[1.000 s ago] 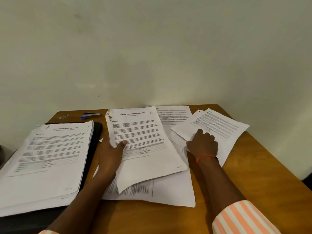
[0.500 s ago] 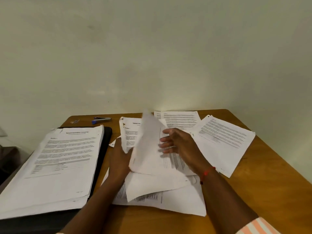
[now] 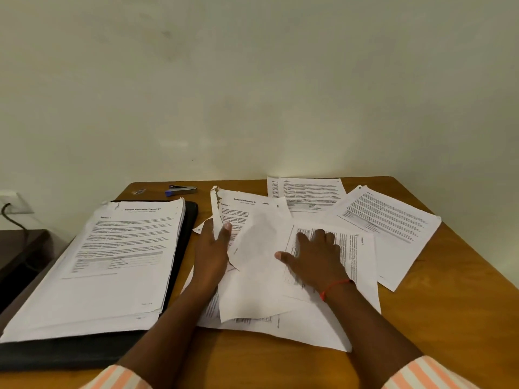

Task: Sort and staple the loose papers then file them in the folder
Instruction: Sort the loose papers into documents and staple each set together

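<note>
Loose printed papers lie spread over the middle and right of the wooden table (image 3: 449, 318). My left hand (image 3: 212, 249) grips the left edge of a titled sheet (image 3: 238, 204) between thumb and fingers. My right hand (image 3: 314, 258) lies flat, fingers spread, on a turned page (image 3: 356, 248) on top of the middle heap. More sheets (image 3: 309, 192) (image 3: 387, 220) lie at the back and right. A thick paper stack (image 3: 112, 262) rests on the black folder (image 3: 188, 228) at the left. A blue-tipped stapler (image 3: 181, 190) sits at the back edge.
A few small staples or clips (image 3: 139, 191) lie near the stapler. A wall socket with a black cable (image 3: 11, 206) is at the far left, above a dark side surface (image 3: 16, 248). The pale wall stands right behind the table.
My right hand left the right-hand sheet, flipped a page over the middle heap and now presses it flat. My left hand kept its hold on the titled sheet's edge.
</note>
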The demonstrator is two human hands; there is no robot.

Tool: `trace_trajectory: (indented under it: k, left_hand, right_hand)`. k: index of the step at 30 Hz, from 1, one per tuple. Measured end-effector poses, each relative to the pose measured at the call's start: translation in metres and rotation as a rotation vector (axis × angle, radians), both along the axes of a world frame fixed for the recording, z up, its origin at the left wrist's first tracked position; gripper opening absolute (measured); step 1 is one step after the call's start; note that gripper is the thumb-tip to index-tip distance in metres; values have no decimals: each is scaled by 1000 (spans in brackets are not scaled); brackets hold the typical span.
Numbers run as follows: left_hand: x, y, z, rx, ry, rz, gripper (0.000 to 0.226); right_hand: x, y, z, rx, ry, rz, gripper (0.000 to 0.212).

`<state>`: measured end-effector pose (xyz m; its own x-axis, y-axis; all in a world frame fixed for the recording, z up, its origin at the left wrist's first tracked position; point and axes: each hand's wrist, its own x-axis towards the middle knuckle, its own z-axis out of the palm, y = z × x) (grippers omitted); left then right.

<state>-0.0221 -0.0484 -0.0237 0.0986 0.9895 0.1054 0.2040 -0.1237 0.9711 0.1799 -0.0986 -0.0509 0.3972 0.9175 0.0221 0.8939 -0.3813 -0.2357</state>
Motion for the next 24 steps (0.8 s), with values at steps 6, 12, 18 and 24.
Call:
trace_trajectory:
  k: [6,12,18,24]
  left_hand:
    - [-2,9,-12,-14,5,-2,55]
    - [-5,18,-20,-25,-142,132,50]
    - [-6,21,-17,-28,-330,270,44]
    - [-10,26,-18,-71,-435,356,40]
  right_hand:
    - [12,2,17,157,147,-36,65]
    - [63,-20,27,30,24,-482,75]
    - [70,-19,34,266,384,-368,45]
    - [62,-13,40,640,1230,-245,15]
